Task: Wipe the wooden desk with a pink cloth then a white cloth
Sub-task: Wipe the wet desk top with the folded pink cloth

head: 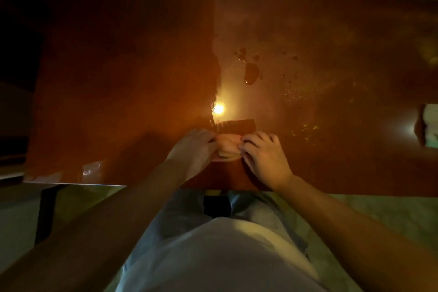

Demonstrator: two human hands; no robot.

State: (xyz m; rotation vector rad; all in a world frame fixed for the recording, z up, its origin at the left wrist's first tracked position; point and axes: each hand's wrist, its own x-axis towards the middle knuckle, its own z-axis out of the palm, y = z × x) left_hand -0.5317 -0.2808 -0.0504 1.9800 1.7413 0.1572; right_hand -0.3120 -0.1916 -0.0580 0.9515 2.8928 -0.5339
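A small bunched pink cloth (227,148) lies on the glossy wooden desk (123,83) near its front edge. My left hand (193,149) grips the cloth's left side and my right hand (265,156) pinches its right side, fingers curled. The cloth is mostly hidden between the two hands. A white cloth (431,125) lies folded at the desk's far right edge, partly cut off by the frame.
A dark puddle (251,73) with small droplets around it sits on the desk beyond the hands. Fine specks (301,92) spread to its right. A bright lamp reflection (218,108) glares just behind the cloth. The left half of the desk lies in shadow.
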